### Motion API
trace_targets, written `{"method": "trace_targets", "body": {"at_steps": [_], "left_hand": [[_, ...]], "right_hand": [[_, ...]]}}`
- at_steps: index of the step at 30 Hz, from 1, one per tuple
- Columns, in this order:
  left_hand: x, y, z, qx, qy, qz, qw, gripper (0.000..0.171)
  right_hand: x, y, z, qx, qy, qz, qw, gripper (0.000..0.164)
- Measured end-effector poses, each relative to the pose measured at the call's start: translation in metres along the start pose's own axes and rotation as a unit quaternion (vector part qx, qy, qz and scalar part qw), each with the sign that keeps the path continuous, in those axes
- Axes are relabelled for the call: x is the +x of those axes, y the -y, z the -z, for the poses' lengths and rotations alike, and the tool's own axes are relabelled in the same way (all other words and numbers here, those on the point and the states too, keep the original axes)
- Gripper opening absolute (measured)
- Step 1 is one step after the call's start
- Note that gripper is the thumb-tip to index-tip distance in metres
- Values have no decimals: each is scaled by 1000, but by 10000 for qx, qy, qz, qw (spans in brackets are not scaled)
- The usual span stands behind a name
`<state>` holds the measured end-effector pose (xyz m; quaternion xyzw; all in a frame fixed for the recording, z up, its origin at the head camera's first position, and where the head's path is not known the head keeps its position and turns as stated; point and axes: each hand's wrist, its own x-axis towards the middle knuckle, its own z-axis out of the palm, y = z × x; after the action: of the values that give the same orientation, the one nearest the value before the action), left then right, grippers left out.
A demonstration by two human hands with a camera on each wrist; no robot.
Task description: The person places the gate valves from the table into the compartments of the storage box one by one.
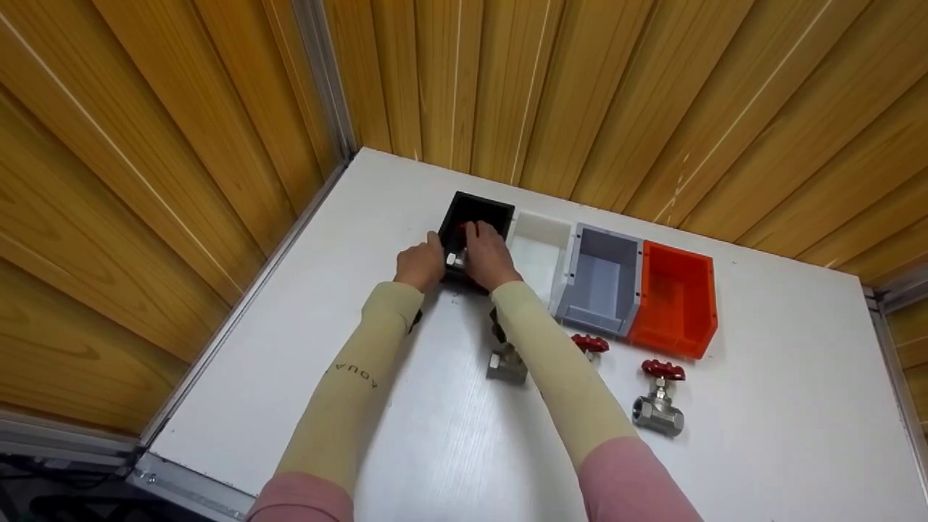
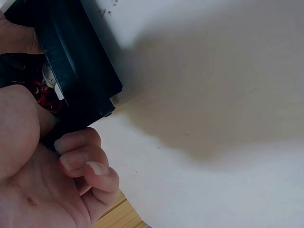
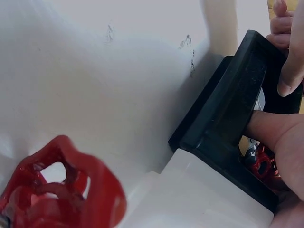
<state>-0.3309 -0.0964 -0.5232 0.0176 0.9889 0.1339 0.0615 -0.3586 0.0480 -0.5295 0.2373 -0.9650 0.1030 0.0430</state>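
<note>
Head view, and closest up it's two pink sleeves (image 1: 641,482) giving way to long cream arm covers (image 1: 337,391), the left one lettered AQUA. Just past the right arm, a silvery metal valve with a red scalloped handwheel (image 1: 658,400) lies out on the smooth white table (image 1: 776,413). Another red handwheel (image 1: 591,344) peeks from behind that forearm, and on the forearm's other side sits a silvery metal valve body (image 1: 507,367), its upper part unclear.

Now to the hands! The left hand (image 1: 420,265) pinches the side wall of an open black plastic bin (image 1: 481,209), thumb inside, fingers bunched and curled outside, as both wrist views confirm. The right hand (image 1: 490,258) is down in that same bin, right against a red-wheeled metal valve (image 1: 456,259) there; its thumb sits behind the front wall, but whether the fingers pinch the valve, one cannot tell.

Alongside, in a touching row: a white plastic bin (image 1: 542,230), a grey plastic bin (image 1: 606,248) and an orange-red plastic bin (image 1: 678,267). Behind everything, a wall of yellow-brown wood-grain panels (image 1: 580,94).
</note>
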Motion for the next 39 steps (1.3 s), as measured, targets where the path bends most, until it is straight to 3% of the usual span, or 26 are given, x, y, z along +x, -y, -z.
{"method": "trace_targets", "body": {"at_steps": [7,14,22,30,39], "left_hand": [[1,0,0,64,37,25,10000,19],[-1,0,-1,10,63,37,10000,24],[-1,-1,0,7,-4,11,10000,18],[-1,-2,-1,79,-29,-7,10000,36],[1,-2,-3,83,-129,49,9999,22]], "right_hand": [[0,-1,-2,-85,-136,136,9998,49],[0,0,-1,-96,96,10,9999,50],[-1,2,1,-63,-57,32,10000,49],[-3,3,0,-83,-146,-69,9998,50],[-4,2,-1,-63,-189,38,9998,50]]}}
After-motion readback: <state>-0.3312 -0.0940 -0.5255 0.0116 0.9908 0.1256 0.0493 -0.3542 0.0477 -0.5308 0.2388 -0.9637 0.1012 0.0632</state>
